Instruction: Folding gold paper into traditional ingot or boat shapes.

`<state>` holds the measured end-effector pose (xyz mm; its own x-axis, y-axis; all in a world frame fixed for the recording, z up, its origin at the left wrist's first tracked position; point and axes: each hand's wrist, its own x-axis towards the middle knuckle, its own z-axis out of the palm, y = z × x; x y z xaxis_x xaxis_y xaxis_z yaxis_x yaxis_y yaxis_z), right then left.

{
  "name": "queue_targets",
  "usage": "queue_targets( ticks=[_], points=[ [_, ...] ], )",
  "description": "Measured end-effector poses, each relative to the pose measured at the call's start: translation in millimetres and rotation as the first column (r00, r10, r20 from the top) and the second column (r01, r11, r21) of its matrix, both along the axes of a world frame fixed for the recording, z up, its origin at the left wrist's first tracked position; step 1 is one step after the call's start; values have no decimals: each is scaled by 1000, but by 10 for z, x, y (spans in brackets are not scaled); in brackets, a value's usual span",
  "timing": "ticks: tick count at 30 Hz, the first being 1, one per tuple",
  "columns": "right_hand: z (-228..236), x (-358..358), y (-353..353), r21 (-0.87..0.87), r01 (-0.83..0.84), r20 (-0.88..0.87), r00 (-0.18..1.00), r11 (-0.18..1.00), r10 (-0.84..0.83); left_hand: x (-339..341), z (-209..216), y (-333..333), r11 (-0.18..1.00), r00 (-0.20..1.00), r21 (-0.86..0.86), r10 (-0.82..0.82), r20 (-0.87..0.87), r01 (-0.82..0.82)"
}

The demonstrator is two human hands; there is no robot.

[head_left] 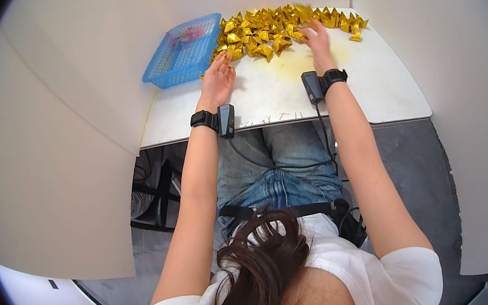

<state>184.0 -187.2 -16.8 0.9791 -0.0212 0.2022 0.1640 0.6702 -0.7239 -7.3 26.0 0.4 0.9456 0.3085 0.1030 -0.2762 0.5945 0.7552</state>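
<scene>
Shiny gold folded-foil ingots [262, 30] are heaped and strewn over the far part of the white table. My left hand [218, 81] is palm up beside the near left of the heap, fingers stretched toward an ingot [232, 49]; I cannot tell whether they touch it. Over the right side of the heap, my right hand [319, 42] reaches with its fingers apart. Just past its fingertips a gold ingot [302, 12] is smeared by motion; whether the fingers touch it is unclear.
A blue plastic basket [177, 74] with something red and clear inside stands left of the heap. Pale walls [450, 62] border the white table [355, 87]. Both wrists wear black straps with small boxes, and a cable [266, 166] runs over the lap.
</scene>
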Motion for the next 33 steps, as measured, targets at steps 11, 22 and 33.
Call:
queue_targets(
  ticks=[11,22,33],
  points=[
    [-38,-2,75,-472,-198,30,970,859,240,32,-18,40,1000,1000,0,-14,9,14],
    [-61,143,-196,-452,-122,-52,992,884,111,-45,-29,-5,1000,1000,-22,-15,-18,15],
    [-235,796,-782,-600,215,83,975,771,-208,-16,-16,-59,1000,999,24,0,-38,1]
  ],
)
